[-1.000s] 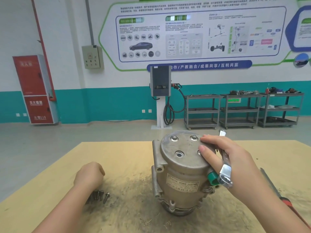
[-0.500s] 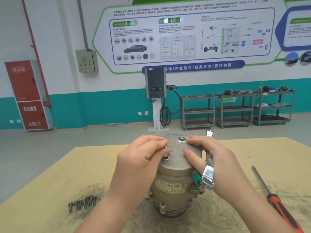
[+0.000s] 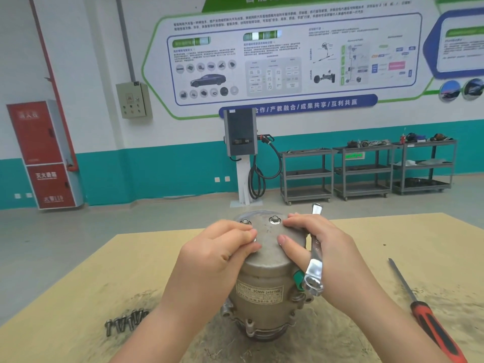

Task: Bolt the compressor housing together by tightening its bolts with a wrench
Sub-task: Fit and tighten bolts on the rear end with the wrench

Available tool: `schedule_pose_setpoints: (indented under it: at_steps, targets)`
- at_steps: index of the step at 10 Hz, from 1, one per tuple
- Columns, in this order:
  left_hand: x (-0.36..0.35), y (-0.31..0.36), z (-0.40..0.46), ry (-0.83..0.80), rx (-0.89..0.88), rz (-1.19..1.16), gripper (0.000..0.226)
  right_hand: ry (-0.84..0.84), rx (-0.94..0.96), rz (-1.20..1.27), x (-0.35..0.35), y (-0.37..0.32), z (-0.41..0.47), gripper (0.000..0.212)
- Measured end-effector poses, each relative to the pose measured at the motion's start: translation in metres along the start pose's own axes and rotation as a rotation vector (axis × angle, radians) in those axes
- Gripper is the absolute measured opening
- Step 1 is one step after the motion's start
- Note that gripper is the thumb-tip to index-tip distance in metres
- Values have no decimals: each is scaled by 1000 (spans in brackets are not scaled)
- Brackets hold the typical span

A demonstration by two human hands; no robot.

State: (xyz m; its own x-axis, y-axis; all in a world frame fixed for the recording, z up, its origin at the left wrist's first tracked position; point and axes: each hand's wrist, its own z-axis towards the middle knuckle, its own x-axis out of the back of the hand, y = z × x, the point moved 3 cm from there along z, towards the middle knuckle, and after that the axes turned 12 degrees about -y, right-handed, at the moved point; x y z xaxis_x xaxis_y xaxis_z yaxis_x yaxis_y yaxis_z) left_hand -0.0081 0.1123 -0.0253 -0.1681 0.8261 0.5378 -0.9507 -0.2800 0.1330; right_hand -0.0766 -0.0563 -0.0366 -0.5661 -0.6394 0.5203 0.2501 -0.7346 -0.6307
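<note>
Presently, in the head view, the compressor (image 3: 264,281) stood upright on its end near the middle of the yellow table (image 3: 392,239), a dull grey metal cylinder with a printed label on its side and a round cap on top. Two bolt heads (image 3: 274,220) sat seated in the far part of the cap. The left hand (image 3: 222,254) rested on the cap's near left side, its fingers curled and pinching a small bolt at the fingertips; the bolt itself was mostly hidden. The right hand (image 3: 322,255) pressed thumb and fingers on the cap's right side while gripping a silver wrench (image 3: 313,254) against the palm, its ring end hanging just beside a green plug (image 3: 298,279) on the housing.

A row of loose bolts (image 3: 125,320) lay on the table to the left, partly covered by the left forearm. A screwdriver (image 3: 424,313) with a red and black handle lay to the right, well apart from the compressor.

Three grey shelf carts (image 3: 364,174) against the far wall carried assorted parts, too small to identify. A charging post (image 3: 241,142) with a coiled cable and a red cabinet (image 3: 44,153) stood along the same wall.
</note>
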Motion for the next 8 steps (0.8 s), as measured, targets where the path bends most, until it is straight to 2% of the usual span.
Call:
schedule_pose_setpoints:
  at_steps: [1, 2, 3, 4, 5, 6, 7, 8]
  targets:
    - [0, -2, -6, -20, -13, -61, 17, -3, 11, -5, -2, 1, 0, 25]
    - [4, -10, -7, -179, 35, -132, 45, -30, 23, -1, -2, 0, 2, 17]
    - [-5, -25, -4, -516, 348, -294, 111, -105, -9, 74, 7, -6, 5, 29]
    - [-16, -30, -4, -593, 446, -289, 135, 114, 13, 48, 35, -9, 6, 55]
    - [-21, -25, -11, -499, 479, -205, 144, 392, 19, 280, 60, -13, 4, 64]
    - [-26, -8, -23, -394, 490, -202, 120, 320, -83, 895, 57, -16, 11, 63]
    - [-33, 1, -39, -183, 526, -350, 111, 108, -244, 1238, 41, -20, 18, 48]
    - [-42, 5, -48, -49, 603, -546, 121, 23, -251, 1250, 26, -18, 20, 36]
